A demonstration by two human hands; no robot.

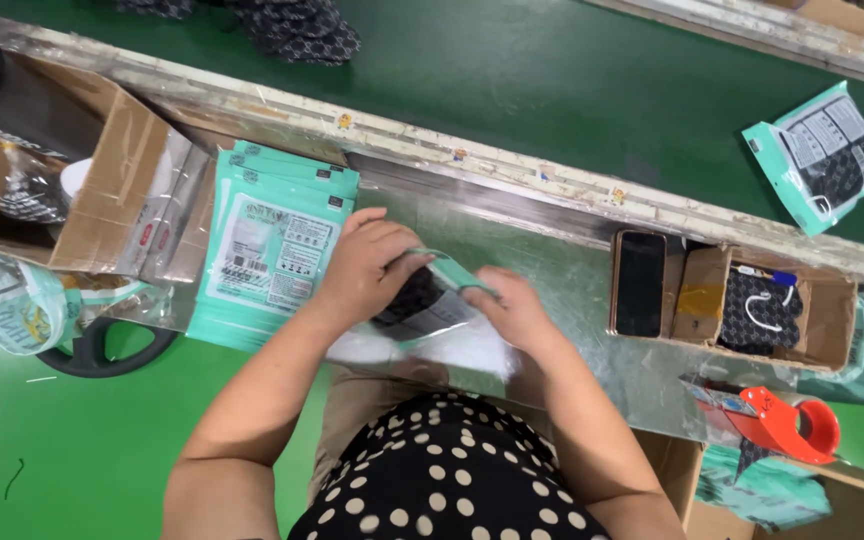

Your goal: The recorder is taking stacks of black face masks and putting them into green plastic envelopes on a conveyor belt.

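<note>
Teal-edged clear pouch (442, 300) held between both hands over the metal tabletop (572, 300), a dark patterned item half inside it.

Left hand (372, 268) curls over the pouch mouth, pressing the black patterned piece (407, 298) in; right hand (514, 312) pinches the pouch's other edge, holding it open. The filling step looks midway; the piece seems to need seating fully. Just left of the left hand lies a stack of flat teal pouches (272, 250); farther left, a cardboard box (102, 180). Right of the right hand sit a phone (640, 284), a small carton (822, 320) and a red tape dispenser (792, 425).
</note>
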